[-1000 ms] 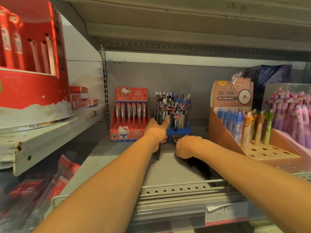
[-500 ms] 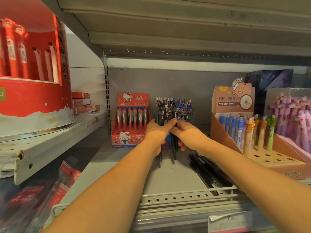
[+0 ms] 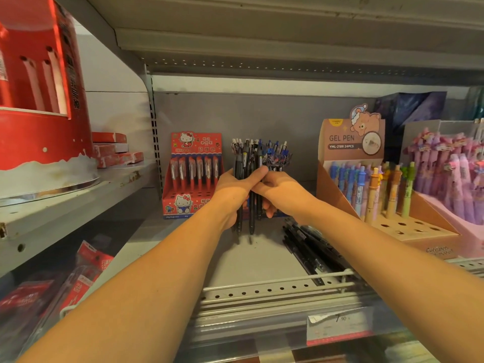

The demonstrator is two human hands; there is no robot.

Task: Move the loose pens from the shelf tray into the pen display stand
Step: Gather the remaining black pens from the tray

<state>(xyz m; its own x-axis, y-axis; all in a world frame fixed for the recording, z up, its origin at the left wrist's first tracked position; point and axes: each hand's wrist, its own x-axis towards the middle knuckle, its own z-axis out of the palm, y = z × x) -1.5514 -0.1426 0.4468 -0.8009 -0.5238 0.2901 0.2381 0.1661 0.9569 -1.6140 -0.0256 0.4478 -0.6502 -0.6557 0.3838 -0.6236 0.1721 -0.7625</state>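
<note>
My left hand (image 3: 235, 189) grips an upright bunch of black pens (image 3: 250, 221), their tips hanging just above the shelf floor. My right hand (image 3: 281, 191) is curled round the same bunch from the right, its fingers meeting the left thumb. Right behind the hands stands the pen display stand (image 3: 272, 155), crowded with dark and blue pens; its lower part is hidden by my hands. More loose black pens (image 3: 311, 247) lie in a pile on the shelf tray (image 3: 275, 289) at the front right.
A red Hello Kitty pen box (image 3: 193, 176) stands left of the stand. A brown GEL PEN display (image 3: 366, 184) and a pink pen display (image 3: 450, 176) stand to the right. A red round display (image 3: 39, 82) sits on the left shelf. The upper shelf hangs low overhead.
My right hand left the loose pile, rose and joined the left hand round the bunch. The bunch now holds more pens and sits higher, in front of the stand.
</note>
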